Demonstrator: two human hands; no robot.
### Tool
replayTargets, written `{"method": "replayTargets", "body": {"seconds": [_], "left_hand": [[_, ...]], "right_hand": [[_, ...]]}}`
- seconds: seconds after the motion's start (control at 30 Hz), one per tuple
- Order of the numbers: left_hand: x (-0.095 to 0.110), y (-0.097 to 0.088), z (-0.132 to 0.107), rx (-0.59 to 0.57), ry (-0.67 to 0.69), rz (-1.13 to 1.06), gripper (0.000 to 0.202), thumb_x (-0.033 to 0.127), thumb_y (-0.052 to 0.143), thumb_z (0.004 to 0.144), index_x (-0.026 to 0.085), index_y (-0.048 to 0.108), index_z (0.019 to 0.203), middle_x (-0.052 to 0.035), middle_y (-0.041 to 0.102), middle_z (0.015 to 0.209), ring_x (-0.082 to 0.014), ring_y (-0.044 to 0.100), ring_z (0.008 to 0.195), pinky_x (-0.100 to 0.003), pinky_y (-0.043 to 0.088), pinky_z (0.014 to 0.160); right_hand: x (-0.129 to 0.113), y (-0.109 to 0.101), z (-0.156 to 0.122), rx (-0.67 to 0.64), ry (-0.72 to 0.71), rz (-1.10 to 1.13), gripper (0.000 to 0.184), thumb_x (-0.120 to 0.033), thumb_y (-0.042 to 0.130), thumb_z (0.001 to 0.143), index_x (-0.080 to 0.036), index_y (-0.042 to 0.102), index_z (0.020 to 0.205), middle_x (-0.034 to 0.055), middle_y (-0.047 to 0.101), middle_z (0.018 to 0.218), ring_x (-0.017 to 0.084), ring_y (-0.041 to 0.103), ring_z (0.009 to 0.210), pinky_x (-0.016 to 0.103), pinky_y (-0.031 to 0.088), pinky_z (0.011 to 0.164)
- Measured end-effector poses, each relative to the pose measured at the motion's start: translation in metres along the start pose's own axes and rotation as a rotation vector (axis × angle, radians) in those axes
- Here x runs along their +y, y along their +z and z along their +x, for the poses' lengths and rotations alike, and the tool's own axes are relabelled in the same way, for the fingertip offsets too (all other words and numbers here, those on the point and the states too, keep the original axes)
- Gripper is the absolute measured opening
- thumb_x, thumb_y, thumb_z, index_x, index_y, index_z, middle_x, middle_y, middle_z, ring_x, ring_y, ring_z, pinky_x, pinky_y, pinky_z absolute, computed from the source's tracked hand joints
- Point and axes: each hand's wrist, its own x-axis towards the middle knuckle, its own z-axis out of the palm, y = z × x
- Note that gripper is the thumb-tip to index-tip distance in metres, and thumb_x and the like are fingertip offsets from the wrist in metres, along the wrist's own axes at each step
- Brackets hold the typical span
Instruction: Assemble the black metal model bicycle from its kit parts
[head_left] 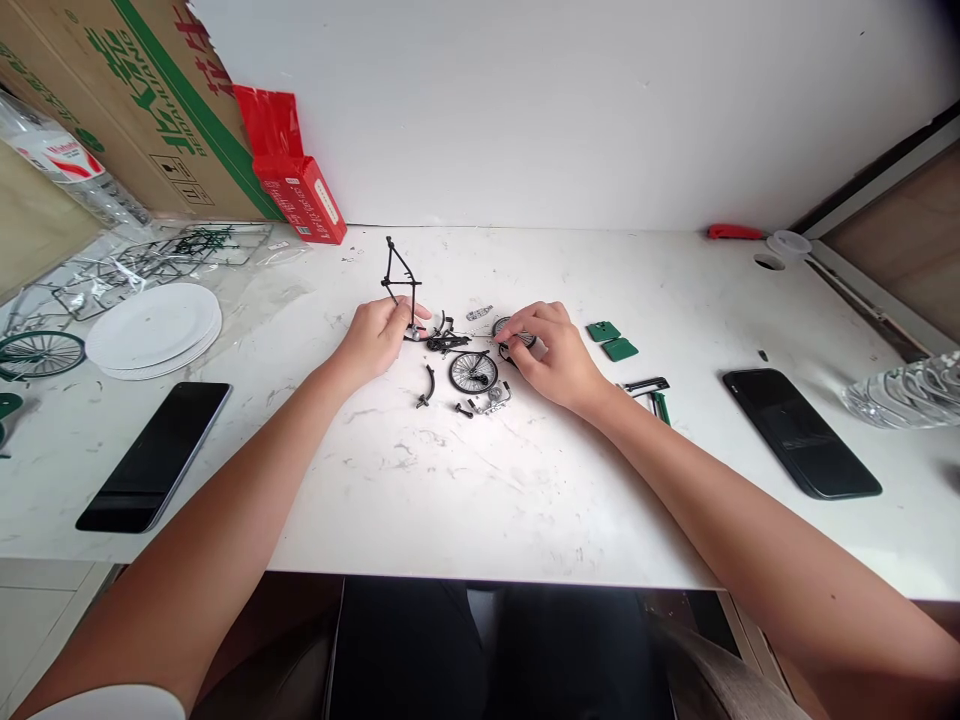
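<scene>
Upright in my left hand [381,335] is a black model bicycle frame [401,283], its lower end pinched between thumb and fingers. My right hand [551,350] has its fingertips closed at the edge of a small spoked wheel [519,332], which they partly cover. Between the hands lie a cluster of black parts [447,341], a second spoked wheel [473,373] with a thin black fork, and a small grey bottle-shaped piece [479,313]. Nearer me are a curved black mudguard-like part [427,386], a tiny black piece [464,410] and a silvery crank-like part [491,399].
Green flat pieces [611,340] and black and green strips [652,393] lie right of my hand. Phones [156,455] [801,432] flank my arms. White plates [154,328], sprues [202,243] and a red box [304,200] stand left; stacked clear plastic [904,390] is far right.
</scene>
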Motion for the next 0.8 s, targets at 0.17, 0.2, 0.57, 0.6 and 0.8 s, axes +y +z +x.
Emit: {"method": "replayTargets", "body": {"seconds": [0.17,0.2,0.57,0.6,0.8], "left_hand": [[0.004,0.001,-0.001,0.008,0.028,0.029,0.057,0.056,0.039,0.111,0.018,0.081,0.104,-0.0108,0.085,0.099,-0.0128,0.05,0.047,-0.032,0.045,0.058],[0.005,0.001,-0.001,0.014,0.032,0.033,0.057,0.055,0.039,0.111,0.018,0.081,0.103,-0.011,0.085,0.1,-0.0129,0.051,0.048,-0.031,0.045,0.058],[0.015,0.002,-0.005,0.027,0.016,0.042,0.054,0.053,0.044,0.11,0.016,0.081,0.102,-0.0117,0.084,0.098,-0.0158,0.061,0.061,-0.03,0.051,0.068],[0.015,0.002,-0.005,0.021,0.014,0.042,0.054,0.054,0.044,0.111,0.016,0.081,0.102,-0.0116,0.084,0.098,-0.0151,0.06,0.06,-0.029,0.051,0.068],[0.014,0.001,-0.004,0.018,0.017,0.054,0.057,0.059,0.045,0.11,0.016,0.081,0.102,-0.0104,0.084,0.096,-0.0139,0.057,0.056,-0.03,0.048,0.062]], "right_hand": [[-0.003,0.006,-0.003,-0.054,-0.047,0.018,0.017,-0.025,0.062,0.099,-0.025,0.079,0.102,0.0104,0.076,0.116,0.035,0.06,0.118,0.062,0.05,0.11],[-0.003,0.006,-0.003,-0.065,-0.056,0.019,0.017,-0.029,0.064,0.101,-0.025,0.08,0.105,0.0107,0.075,0.118,0.035,0.059,0.121,0.062,0.049,0.112],[-0.016,0.006,-0.008,-0.148,-0.235,0.013,0.023,-0.046,0.081,0.097,-0.024,0.081,0.103,0.0112,0.073,0.125,0.035,0.056,0.131,0.057,0.049,0.116],[-0.016,0.007,-0.008,-0.155,-0.245,0.01,0.021,-0.043,0.082,0.096,-0.023,0.081,0.101,0.0119,0.073,0.124,0.035,0.056,0.129,0.057,0.049,0.115],[-0.012,0.012,-0.011,-0.169,-0.248,0.012,0.009,-0.029,0.079,0.097,-0.021,0.081,0.1,0.0136,0.071,0.127,0.035,0.055,0.131,0.057,0.05,0.116]]}}
